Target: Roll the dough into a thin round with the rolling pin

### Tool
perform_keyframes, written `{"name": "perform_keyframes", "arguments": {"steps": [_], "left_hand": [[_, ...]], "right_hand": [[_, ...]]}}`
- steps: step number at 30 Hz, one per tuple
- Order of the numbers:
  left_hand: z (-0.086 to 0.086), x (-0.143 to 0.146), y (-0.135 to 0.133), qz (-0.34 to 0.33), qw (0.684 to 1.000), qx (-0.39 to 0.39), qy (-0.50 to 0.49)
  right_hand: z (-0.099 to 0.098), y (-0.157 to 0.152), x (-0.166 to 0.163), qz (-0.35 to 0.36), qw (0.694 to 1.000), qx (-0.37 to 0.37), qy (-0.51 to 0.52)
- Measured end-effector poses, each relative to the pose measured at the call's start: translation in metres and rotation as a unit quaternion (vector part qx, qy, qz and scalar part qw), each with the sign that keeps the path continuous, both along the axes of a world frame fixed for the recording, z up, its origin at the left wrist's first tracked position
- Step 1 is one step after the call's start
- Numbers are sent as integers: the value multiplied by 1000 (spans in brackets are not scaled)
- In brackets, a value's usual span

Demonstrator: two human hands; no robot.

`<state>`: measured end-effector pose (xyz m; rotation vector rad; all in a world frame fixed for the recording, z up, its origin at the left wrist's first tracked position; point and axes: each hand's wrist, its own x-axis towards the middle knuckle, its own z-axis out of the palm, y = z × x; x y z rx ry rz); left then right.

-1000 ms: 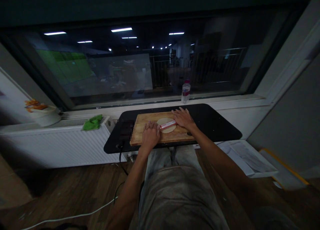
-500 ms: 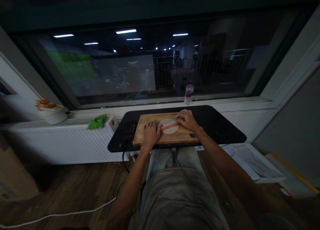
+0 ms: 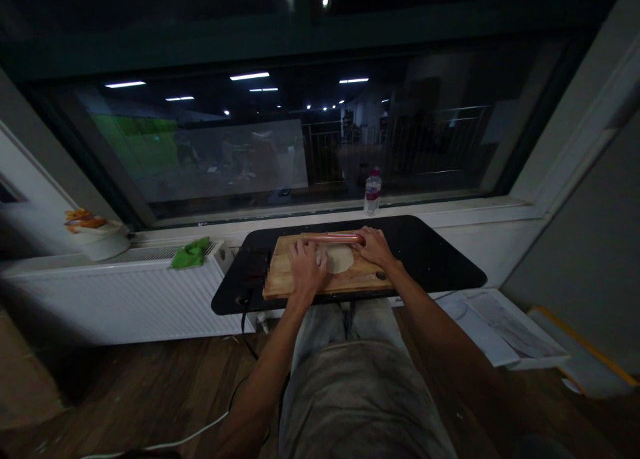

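Observation:
A reddish rolling pin (image 3: 336,238) lies crosswise near the far edge of a wooden cutting board (image 3: 280,280). My right hand (image 3: 374,247) is closed around its right end. At its left end, my left hand (image 3: 307,267) has curled fingers against the pin, with the thumb close to the dough. A thin, round sheet of pale dough (image 3: 341,260) rests on the board, just on my side of the pin. Its left edge is partly hidden by my left hand.
Under the board is a black tabletop (image 3: 433,259). A water bottle (image 3: 373,191) stands on the windowsill behind it. To the left, a green cloth (image 3: 191,254) and a white bowl (image 3: 103,242) sit above a radiator (image 3: 145,306). A white box (image 3: 505,329) lies at right.
The rolling pin has moved away from me, off the middle of the dough toward the board's far edge, and lies more level. More dough shows. The view has shifted slightly.

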<state>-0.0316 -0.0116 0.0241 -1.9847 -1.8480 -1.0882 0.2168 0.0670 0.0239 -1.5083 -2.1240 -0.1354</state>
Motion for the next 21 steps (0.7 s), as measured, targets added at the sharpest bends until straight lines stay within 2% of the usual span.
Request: {"name": "perform_keyframes", "arguments": {"steps": [6,11,14,19,21], "left_hand": [[1,26,-2,-52,992,-82,76],[-5,29,4,-111,976,-140,122],[-8,22,13,-142,973,-140,115],[-9,-9,37,-294,944,-130,79],[-10,-21,43,-323,933,-140,69]], "right_hand": [[-4,-1,-1,-56,998,25,24],[-4,-2,-1,-62,998,16,24],[-5,-1,0,-52,998,13,21],[-7,2,1,-54,998,18,14],[-8,2,1,-53,998,19,13]]}}
